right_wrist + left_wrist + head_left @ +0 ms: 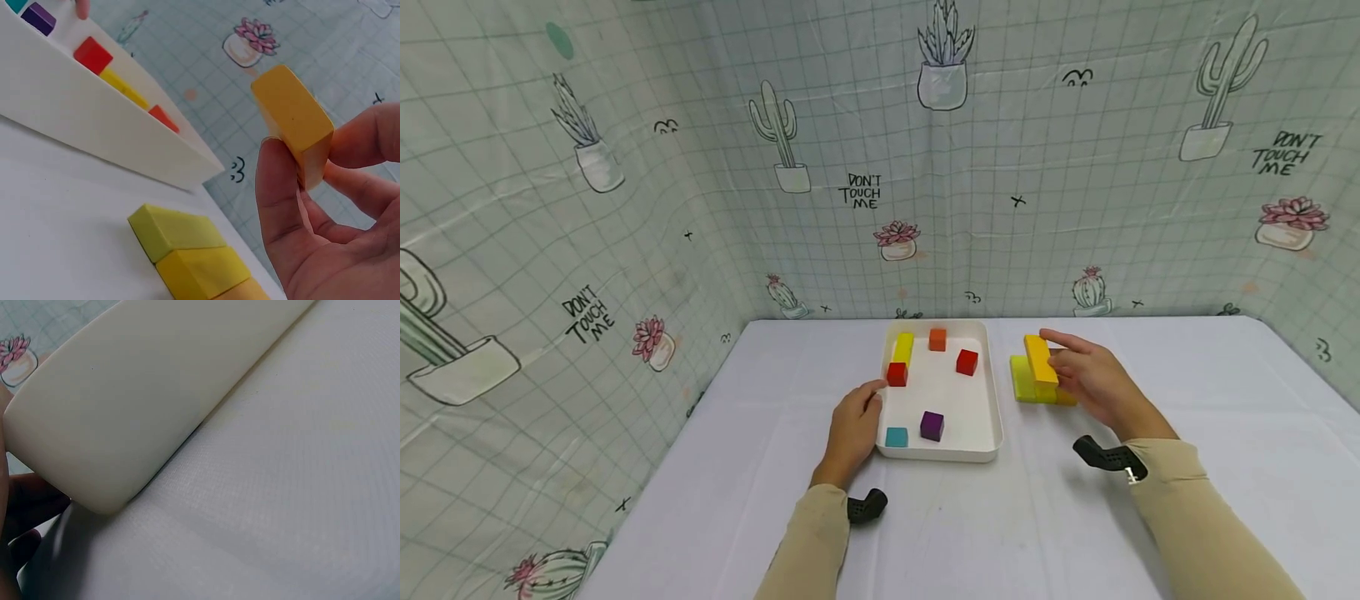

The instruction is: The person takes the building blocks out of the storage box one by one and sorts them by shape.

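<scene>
My right hand (1096,385) pinches an orange-yellow rectangular block (297,112) between thumb and fingers, raised above the tabletop. Beneath it, a lime-green block (1022,379), a yellow block (203,272) and an orange block (1066,398) lie side by side on the cloth. Over at the left rim of a shallow white tray (958,450), my left hand (852,429) grips the edge, one fingertip hooked over it. Inside the tray are a yellow block (904,346), an orange cube (937,339), two red cubes (967,362), a purple cube (932,426) and a teal cube (897,437).
A white cloth (760,500) covers the table. Behind and to the left hangs a grid-patterned curtain (1000,150) with printed cacti, meeting the table's far edge. Each wrist wears a black camera mount (1108,457). The blocks by my right hand lie just right of the tray.
</scene>
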A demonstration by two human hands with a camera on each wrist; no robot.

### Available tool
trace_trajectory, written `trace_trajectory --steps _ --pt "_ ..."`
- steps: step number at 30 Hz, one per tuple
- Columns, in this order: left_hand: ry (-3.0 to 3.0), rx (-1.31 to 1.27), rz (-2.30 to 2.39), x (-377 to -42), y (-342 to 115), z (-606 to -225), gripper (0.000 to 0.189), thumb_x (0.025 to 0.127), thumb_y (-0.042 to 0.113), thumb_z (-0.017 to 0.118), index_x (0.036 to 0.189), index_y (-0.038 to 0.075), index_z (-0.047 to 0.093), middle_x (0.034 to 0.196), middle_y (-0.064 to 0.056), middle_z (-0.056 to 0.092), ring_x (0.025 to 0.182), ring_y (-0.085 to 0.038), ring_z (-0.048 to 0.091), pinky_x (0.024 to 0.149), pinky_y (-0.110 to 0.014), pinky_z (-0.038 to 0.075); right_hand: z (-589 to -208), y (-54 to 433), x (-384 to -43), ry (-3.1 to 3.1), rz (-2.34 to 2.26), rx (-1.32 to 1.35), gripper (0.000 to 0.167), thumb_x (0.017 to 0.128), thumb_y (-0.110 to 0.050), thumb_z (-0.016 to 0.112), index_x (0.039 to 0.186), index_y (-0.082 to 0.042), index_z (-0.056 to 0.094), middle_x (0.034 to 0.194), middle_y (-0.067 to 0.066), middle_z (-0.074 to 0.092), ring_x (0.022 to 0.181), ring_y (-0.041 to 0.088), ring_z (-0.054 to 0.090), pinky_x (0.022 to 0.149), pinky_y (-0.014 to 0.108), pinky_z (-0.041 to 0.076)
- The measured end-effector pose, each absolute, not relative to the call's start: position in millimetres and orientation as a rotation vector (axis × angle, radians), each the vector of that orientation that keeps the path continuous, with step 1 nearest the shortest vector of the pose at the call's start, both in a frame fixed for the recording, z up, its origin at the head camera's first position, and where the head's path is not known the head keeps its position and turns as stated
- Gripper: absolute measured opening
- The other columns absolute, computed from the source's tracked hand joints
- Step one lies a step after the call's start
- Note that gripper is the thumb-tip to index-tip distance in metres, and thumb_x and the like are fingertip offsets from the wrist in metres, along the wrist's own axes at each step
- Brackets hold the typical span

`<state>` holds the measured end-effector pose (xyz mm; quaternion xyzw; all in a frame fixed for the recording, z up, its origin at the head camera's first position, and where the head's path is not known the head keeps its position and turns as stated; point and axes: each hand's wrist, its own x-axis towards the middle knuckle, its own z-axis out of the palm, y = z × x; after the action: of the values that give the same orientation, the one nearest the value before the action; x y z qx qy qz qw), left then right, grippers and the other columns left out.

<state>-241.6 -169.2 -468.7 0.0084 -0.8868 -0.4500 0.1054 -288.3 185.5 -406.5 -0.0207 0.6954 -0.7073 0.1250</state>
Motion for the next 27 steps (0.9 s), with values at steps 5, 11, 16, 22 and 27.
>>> trace_trajectory --steps 5,11,16,22,27 --pt "-2.622 0.041 -1.331 -242 -169 -467 0.035 0.106 0.023 0.048 0.137 0.016 0.062 0.134 -0.006 0.061 0.124 -0.026 0.055 0.108 -0.048 0.043 -406 193 -289 1.959 -2.116 -0.048 0.059 0.103 -0.011 0.047 0.159 -0.011 0.027 0.162 0.017 0.016 0.132 0.021 0.036 0.089 0.016 0.048" --pt "-2.620 0.048 -1.342 -241 -169 -466 0.034 0.106 0.022 0.048 0.136 0.017 0.063 0.131 -0.006 0.062 0.121 -0.025 0.056 0.106 -0.048 0.045 -408 202 -288 1.911 -2.158 -0.042 0.058 0.104 -0.010 0.047 0.159 -0.009 0.027 0.163 0.014 0.015 0.129 0.018 0.038 0.091 0.016 0.049" --pt "-2.620 0.051 -1.348 -240 -169 -468 0.034 0.105 0.022 0.049 0.136 0.017 0.063 0.130 -0.006 0.063 0.120 -0.025 0.056 0.106 -0.047 0.045 -411 209 -287 1.917 -2.158 0.017 0.055 0.104 -0.010 0.048 0.156 -0.007 0.032 0.162 0.011 0.017 0.126 0.018 0.039 0.090 0.017 0.050" --pt "-2.607 0.029 -1.334 -242 -168 -468 0.034 0.105 0.022 0.050 0.135 0.016 0.064 0.133 -0.007 0.062 0.122 -0.026 0.056 0.107 -0.048 0.044 -411 217 -287 1.980 -2.120 0.038 0.054 0.104 -0.013 0.050 0.156 -0.008 0.034 0.163 0.012 0.017 0.131 0.021 0.035 0.088 0.017 0.051" --pt "-2.616 0.040 -1.327 -242 -169 -468 0.034 0.105 0.022 0.049 0.135 0.016 0.064 0.134 -0.006 0.062 0.123 -0.026 0.056 0.107 -0.048 0.044 -414 224 -289 2.103 -2.018 0.053 0.055 0.105 -0.019 0.049 0.157 -0.008 0.032 0.162 0.015 0.017 0.133 0.025 0.032 0.087 0.015 0.050"
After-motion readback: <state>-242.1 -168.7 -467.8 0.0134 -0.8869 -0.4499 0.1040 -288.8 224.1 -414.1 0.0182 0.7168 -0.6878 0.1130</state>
